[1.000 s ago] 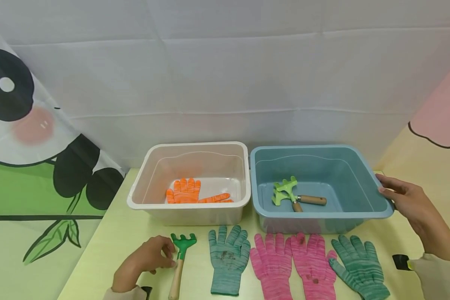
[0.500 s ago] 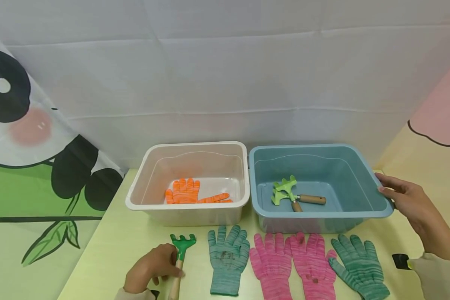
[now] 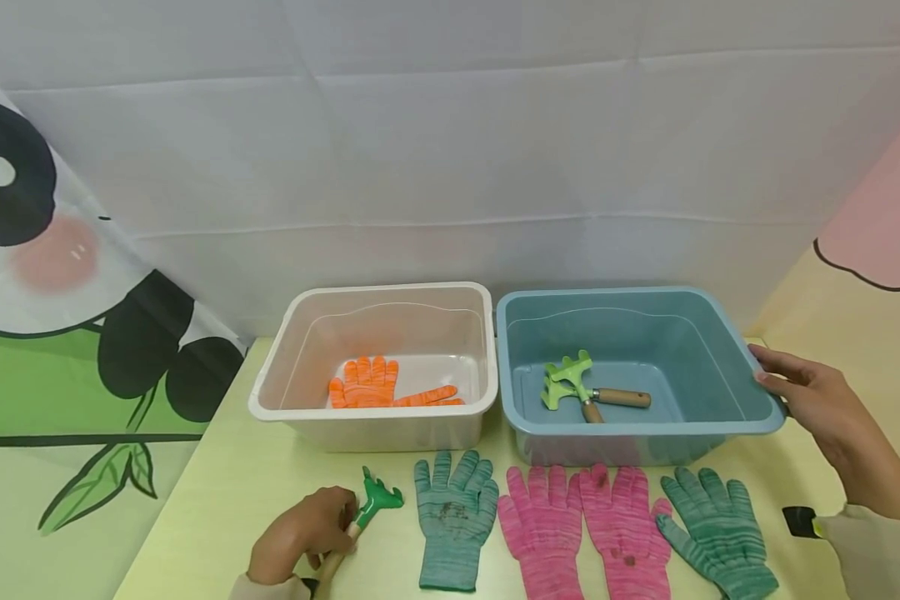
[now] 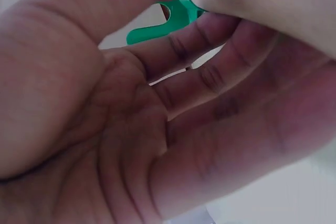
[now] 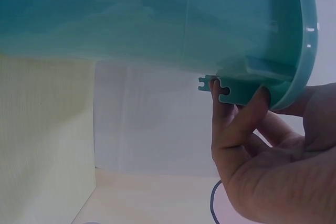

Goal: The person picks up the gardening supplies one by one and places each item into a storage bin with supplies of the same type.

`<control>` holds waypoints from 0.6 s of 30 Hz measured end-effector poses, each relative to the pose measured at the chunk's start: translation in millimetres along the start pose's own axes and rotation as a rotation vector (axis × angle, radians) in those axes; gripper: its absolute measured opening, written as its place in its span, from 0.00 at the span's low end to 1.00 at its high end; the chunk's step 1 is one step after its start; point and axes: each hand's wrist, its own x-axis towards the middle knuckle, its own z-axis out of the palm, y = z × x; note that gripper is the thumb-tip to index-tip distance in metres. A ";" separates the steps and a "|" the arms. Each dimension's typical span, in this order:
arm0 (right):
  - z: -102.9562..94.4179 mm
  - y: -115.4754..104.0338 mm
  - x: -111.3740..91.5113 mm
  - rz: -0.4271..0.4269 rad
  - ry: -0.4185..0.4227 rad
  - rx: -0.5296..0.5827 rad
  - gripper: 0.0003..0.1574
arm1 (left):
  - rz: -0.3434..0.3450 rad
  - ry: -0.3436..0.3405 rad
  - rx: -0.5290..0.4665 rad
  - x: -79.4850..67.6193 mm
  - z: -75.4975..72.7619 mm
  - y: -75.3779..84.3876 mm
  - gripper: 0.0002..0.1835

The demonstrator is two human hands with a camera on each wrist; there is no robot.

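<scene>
My left hand (image 3: pixel 303 535) pinches the wooden handle of a small green hand rake (image 3: pixel 381 497) at the front left of the table. Close up in the left wrist view, thumb and fingers meet around the pale handle (image 4: pixel 294 3), with part of the green head (image 4: pixel 181 20) showing behind the fingers. On the far right, my right hand (image 3: pixel 817 402) grips the side rim of a blue plastic basin (image 3: pixel 622 448). From below, the right wrist view has its fingers (image 5: pixel 231 140) curled under the rim. Two light green rakes (image 3: pixel 572 369) lie crossed inside that basin.
A white basin (image 3: pixel 390 435) with orange gloves (image 3: pixel 369 383) stands left of the blue one. Along the table's front lie a teal glove (image 3: pixel 456 521), two pink gloves (image 3: pixel 546 525) and another teal glove (image 3: pixel 723 533). A pale cloth (image 3: pixel 450 150) hangs behind.
My left hand has moved right onto the rake's handle and taken hold of it. The rake's head has since tilted to the right. My right hand stays at the basin rim.
</scene>
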 end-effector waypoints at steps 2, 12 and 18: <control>0.2 -0.6 0.2 0.000 0.001 -0.004 0.39 | 0.006 -0.004 0.001 0.4 -0.5 -0.7 0.16; -0.3 -1.9 -0.6 0.018 -0.001 -0.019 0.40 | 0.064 -0.038 0.028 3.5 -7.4 -3.3 0.17; -0.7 -2.6 -0.7 0.027 -0.003 -0.023 0.41 | 0.088 -0.058 0.001 2.9 -11.5 -2.1 0.17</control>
